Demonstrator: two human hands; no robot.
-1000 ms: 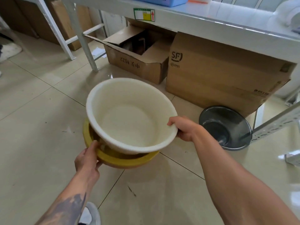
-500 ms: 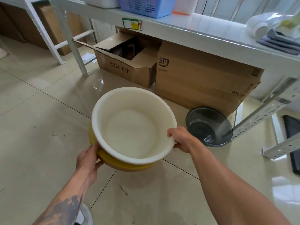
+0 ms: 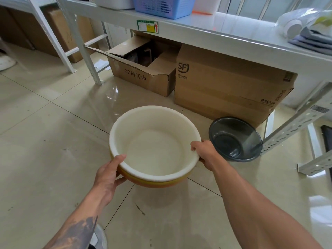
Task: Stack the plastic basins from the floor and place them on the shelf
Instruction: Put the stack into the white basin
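Settled deeper since a second ago: white basin (image 3: 154, 146) now nested in yellow basin (image 3: 154, 182), held above the floor (image 3: 45, 159). Left hand (image 3: 107, 175) and right hand (image 3: 206, 153) clamped on opposite rims. Next, probably: gather grey basin (image 3: 235, 139), then up to the shelf (image 3: 215, 31).

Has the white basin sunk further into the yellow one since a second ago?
Yes. The white basin now sits level and deep inside the yellow basin, its rim close above the yellow rim; earlier it sat tilted and higher.

White basin (image 3: 154, 151) nested in yellow basin (image 3: 156, 183), held above floor (image 3: 45, 159) by left hand (image 3: 107, 174) and right hand (image 3: 206, 152). Grey basin (image 3: 235, 139) on floor beside boxes (image 3: 224, 87), under shelf (image 3: 215, 31).
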